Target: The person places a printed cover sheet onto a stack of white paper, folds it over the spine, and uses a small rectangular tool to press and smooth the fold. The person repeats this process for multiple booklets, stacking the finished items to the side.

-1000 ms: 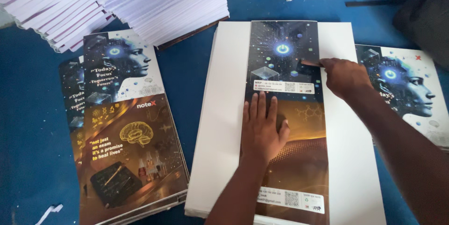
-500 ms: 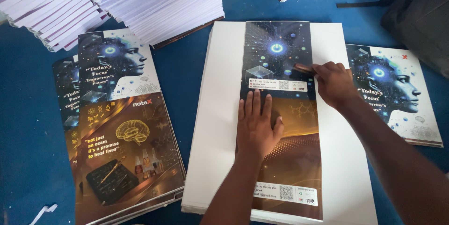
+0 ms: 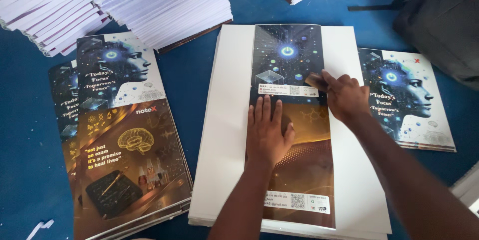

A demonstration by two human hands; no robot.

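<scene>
Left hand (image 3: 268, 129) lay flat, fingers spread, pressing printed cover strip (image 3: 294, 170) centred on white sheet stack (image 3: 227, 135). Right hand (image 3: 344, 96) pinched small brown block (image 3: 315, 81) against strip's right edge. Finished cover pile (image 3: 124, 135) lay left, single cover (image 3: 409, 100) right, on blue surface (image 3: 30, 170).
</scene>
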